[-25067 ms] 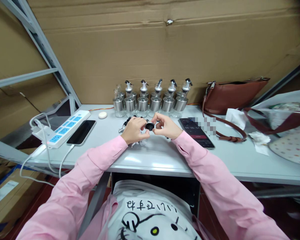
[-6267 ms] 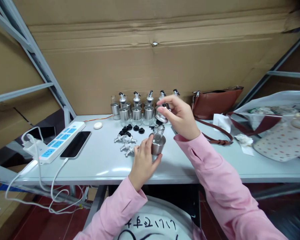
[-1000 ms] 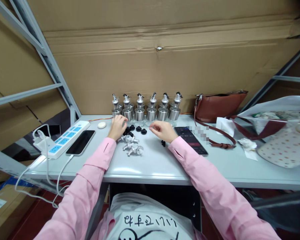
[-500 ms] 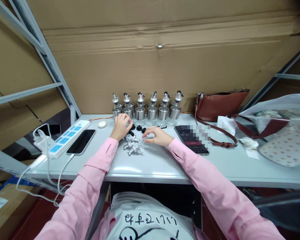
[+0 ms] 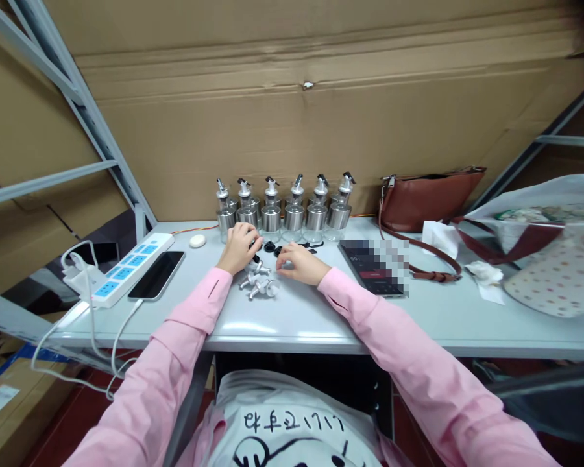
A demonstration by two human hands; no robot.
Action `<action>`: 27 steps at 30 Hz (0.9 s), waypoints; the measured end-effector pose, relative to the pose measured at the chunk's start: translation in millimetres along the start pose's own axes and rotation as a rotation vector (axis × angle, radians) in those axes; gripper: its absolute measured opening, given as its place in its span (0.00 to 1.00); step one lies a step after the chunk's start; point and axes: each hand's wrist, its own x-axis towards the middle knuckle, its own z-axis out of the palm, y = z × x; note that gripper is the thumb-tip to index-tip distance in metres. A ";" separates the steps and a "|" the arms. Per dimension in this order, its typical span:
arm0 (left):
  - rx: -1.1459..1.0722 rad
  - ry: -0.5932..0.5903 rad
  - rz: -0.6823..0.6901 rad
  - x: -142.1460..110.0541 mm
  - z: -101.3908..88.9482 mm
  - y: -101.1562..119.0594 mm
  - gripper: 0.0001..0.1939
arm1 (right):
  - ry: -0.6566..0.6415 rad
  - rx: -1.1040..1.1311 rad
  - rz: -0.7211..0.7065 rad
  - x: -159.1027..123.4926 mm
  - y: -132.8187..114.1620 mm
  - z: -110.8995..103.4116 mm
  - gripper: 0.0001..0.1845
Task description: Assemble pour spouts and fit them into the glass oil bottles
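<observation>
My left hand [image 5: 240, 249] rests at the middle of the table, its fingers bent down at the black stoppers; what lies under its fingertips is hidden. My right hand [image 5: 302, 264] is just across from it, fingers curled, with a gap between thumb and forefinger. A black stopper [image 5: 269, 247] lies between the hands, close to others. Nearer to me is a small heap of silvery pourer heads [image 5: 259, 286] with clear skirts. Behind the hands stand glass bottles with steel bands [image 5: 271, 218] in rows, the front ones topped by pourers with black flip caps.
Thin black pieces [image 5: 315, 246] lie behind my right hand. A phone [image 5: 157, 276] and a power strip [image 5: 129, 271] are at left, with a white round object [image 5: 197, 241]. At right are a dark phone [image 5: 372, 269], a brown bag [image 5: 425, 200] and crumpled tissue [image 5: 485, 275].
My right hand has moved slightly left, and its fingers have drawn closer to the stoppers. The left hand has hardly moved. The whole view has shifted a little.
</observation>
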 end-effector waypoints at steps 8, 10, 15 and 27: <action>-0.070 0.009 -0.049 1.0 -3.3 1.8 0.11 | -0.049 -0.075 0.030 9.0 -9.3 8.5 0.13; -0.070 0.009 -0.048 1.2 -3.2 2.1 0.12 | -0.059 -0.066 0.053 9.9 -11.2 9.9 0.13; -0.079 0.003 -0.036 2.1 -2.6 2.6 0.12 | -0.080 -0.045 0.060 12.7 -11.8 11.0 0.11; -0.097 -0.030 0.201 -0.7 -19.5 32.2 0.16 | 0.117 0.349 0.153 -1.6 2.2 -38.9 0.23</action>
